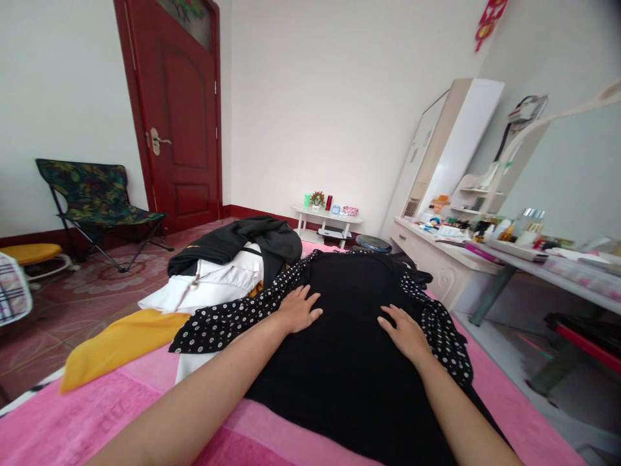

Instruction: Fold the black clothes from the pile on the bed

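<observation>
A black garment (349, 362) with black-and-white polka-dot sleeves (228, 320) lies spread flat on a pink bedcover (87, 414). My left hand (298, 309) rests palm down on the garment's upper left part, fingers stretched out. My right hand (405, 333) lies flat on its upper right part, fingers also extended. Neither hand holds anything. Both forearms reach in from the lower edge of the view.
A pile of clothes, black (242, 243), white (208, 281) and yellow (116, 346), lies left of the garment. A white dressing table (436, 249) crowded with cosmetics stands at the right. A folding chair (97, 200) and red door (177, 110) are at the back left.
</observation>
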{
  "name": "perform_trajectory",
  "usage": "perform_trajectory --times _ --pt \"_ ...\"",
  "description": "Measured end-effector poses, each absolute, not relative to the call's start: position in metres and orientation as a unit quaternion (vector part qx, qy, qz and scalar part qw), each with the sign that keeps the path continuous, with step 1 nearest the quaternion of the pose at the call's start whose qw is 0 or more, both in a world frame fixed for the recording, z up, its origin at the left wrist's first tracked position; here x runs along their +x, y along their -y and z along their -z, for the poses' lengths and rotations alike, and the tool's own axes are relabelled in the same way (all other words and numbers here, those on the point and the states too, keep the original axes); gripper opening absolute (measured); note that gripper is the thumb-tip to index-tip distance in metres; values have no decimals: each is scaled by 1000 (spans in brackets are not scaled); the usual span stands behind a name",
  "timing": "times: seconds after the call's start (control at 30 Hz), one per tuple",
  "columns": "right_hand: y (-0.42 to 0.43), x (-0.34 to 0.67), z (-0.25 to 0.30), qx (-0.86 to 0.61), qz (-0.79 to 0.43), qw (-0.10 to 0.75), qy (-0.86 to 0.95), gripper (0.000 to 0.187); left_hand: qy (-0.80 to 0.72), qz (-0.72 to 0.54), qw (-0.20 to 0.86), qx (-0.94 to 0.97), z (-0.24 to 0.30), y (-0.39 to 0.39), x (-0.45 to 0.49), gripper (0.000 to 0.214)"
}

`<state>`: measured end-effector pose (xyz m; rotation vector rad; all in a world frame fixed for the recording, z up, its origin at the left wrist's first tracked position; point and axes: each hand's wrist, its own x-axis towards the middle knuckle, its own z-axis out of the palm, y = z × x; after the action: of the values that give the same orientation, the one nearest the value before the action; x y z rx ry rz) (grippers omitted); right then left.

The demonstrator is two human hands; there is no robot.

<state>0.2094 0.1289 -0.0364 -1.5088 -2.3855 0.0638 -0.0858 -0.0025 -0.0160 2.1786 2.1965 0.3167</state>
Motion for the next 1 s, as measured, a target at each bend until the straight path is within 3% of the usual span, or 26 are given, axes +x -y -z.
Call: perform_trajectory --times 0.57,1.0 --pt "-130 211 39 -533 -18 154 832 52 -704 -103 24 702 18 2 -87 66" --pt "-59 206 16 -540 9 -18 841 62 -642 -4 101 760 -9 55 -86 68"
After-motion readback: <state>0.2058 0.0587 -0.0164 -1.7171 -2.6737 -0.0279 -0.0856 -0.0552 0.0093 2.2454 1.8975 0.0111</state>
